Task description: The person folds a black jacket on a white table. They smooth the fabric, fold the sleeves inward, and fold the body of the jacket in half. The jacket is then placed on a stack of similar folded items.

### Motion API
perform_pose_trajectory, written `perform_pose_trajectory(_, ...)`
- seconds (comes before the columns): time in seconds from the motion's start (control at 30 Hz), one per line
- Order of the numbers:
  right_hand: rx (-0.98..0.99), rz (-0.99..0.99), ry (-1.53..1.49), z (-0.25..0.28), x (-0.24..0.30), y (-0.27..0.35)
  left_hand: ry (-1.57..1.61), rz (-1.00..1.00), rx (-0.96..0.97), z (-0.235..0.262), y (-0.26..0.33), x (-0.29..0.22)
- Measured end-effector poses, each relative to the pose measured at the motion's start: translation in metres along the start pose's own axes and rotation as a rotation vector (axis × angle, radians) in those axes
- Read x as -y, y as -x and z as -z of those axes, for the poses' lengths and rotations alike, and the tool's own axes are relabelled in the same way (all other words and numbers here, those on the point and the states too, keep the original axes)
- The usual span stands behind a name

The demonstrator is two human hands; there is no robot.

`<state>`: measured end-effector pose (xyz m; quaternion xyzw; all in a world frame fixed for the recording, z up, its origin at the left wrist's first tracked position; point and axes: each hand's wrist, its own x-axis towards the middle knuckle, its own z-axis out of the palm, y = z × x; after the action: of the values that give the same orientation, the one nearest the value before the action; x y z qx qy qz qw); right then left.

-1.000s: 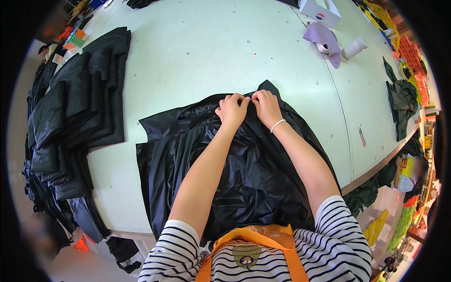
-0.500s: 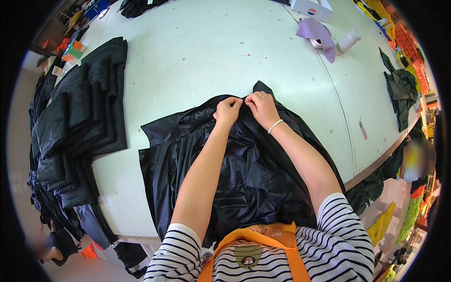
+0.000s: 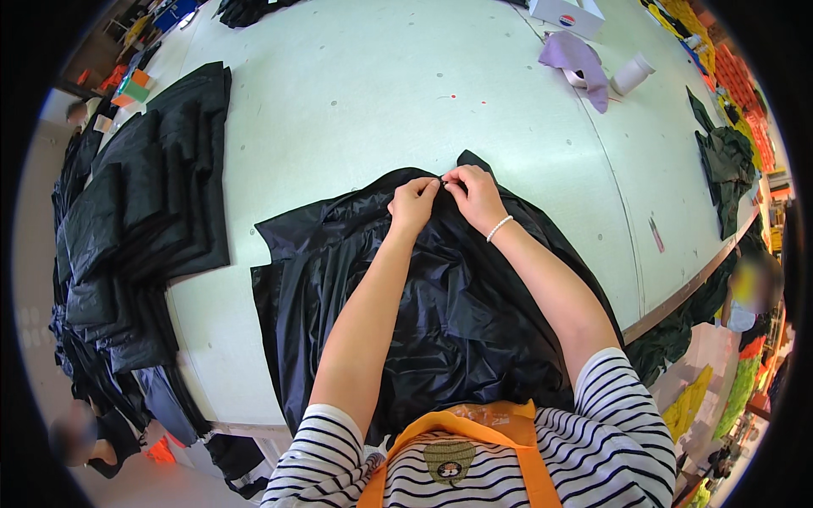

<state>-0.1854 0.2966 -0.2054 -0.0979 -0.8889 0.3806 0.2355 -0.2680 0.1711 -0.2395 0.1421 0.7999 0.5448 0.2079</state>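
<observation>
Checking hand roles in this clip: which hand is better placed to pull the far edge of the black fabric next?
Probably the right hand: its fingers already pinch the black fabric at the far edge, while the left hand sits just behind.

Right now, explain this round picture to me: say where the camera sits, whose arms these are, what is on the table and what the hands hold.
The camera is worn on a person's head and looks down, so the arms rising from the lower edge are that person's own. Its wide lens makes the picture round and bends straight edges.

The left hand and the right hand, which has a white bracelet at the wrist, meet at the far edge of a shiny black garment. Both pinch it at one spot; what is between the fingertips is too small to tell.

The garment is spread on a pale green table. To the left lies a stack of folded black garments. At the far side are a purple cloth, a white roll and a white box. A dark green garment lies at the right edge.
</observation>
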Motion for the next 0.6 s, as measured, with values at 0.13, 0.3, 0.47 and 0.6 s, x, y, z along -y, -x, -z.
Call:
perform_pose_trajectory(0.13, 0.002, 0.082, 0.139, 0.003, 0.002, 0.003, 0.294, 0.17, -0.013, -0.002, 0.002, -0.009)
perform_pose_trajectory(0.3, 0.03, 0.102, 0.226, 0.016, 0.003, 0.001, 0.431, 0.13, -0.174, 0.004, 0.008, -0.018)
perform_pose_trajectory(0.47, -0.029, 0.0, 0.195, 0.034, -0.014, -0.002, -0.275, -0.193, -0.418, 0.05, 0.027, -0.02)
perform_pose_trajectory(0.6, -0.043, 0.042, 0.257, 0.036, -0.012, 0.004, -0.447, -0.343, -0.576, 0.094, 0.045, 0.002)
